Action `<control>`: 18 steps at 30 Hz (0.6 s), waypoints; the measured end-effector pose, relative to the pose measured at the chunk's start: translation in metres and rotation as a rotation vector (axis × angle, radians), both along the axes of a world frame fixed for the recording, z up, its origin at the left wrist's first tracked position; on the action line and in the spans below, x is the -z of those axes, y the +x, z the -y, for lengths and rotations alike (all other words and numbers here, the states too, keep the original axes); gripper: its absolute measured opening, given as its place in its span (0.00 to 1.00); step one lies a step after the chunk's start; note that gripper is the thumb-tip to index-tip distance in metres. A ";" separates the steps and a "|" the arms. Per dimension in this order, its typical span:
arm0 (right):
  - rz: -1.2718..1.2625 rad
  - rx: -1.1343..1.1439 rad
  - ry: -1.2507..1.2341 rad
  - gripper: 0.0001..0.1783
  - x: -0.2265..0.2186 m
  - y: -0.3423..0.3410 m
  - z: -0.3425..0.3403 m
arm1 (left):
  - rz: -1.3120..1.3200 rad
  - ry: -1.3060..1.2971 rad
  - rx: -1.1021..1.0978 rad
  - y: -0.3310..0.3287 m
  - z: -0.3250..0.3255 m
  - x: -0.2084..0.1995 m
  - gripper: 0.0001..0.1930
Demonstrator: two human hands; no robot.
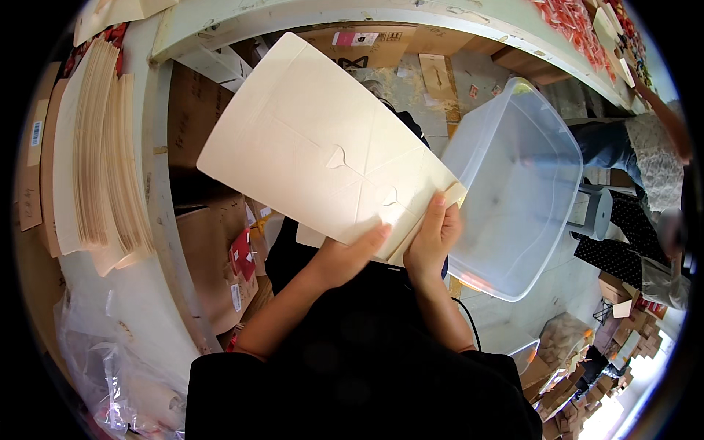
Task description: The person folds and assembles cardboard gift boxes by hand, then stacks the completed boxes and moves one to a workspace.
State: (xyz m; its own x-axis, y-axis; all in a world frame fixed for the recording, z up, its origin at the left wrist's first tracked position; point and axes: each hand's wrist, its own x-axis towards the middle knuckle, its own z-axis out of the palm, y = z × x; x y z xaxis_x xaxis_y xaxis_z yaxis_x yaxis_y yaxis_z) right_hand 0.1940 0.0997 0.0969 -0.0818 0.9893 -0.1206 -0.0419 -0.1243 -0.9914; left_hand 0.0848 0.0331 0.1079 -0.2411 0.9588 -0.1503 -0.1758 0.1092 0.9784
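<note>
A flat cream cardboard blank (293, 139) with creases and two curved die-cut slits tilts up in front of me over my lap. My left hand (348, 257) grips its lower edge, thumb on the face and fingers hidden behind. At the lower right corner my right hand (434, 238) pinches the folded narrow flap, with the thumb on top. Part of another pale sheet shows beneath, beside my left wrist; I cannot tell whether it is separate.
A clear plastic tub (513, 191) stands close on the right. Stacked cream blanks (99, 147) and a clear plastic bag (121, 381) lie on the left table. Another table (367, 18) runs across the far side, with red packets (576, 33). Another person's arm (664, 114) is at far right.
</note>
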 end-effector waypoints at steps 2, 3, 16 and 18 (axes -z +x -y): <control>0.057 -0.032 0.028 0.15 0.000 -0.001 0.000 | -0.217 0.069 -0.042 0.011 -0.004 -0.004 0.21; 0.081 -0.061 0.038 0.15 0.000 0.000 -0.002 | -0.162 0.057 -0.045 0.011 -0.003 -0.001 0.21; -0.181 -0.470 -0.192 0.10 -0.012 0.021 -0.019 | 0.166 0.089 -0.033 -0.009 -0.002 0.018 0.15; -0.146 -0.433 -0.229 0.12 -0.014 0.018 -0.017 | 0.102 0.073 0.008 -0.011 -0.003 0.016 0.14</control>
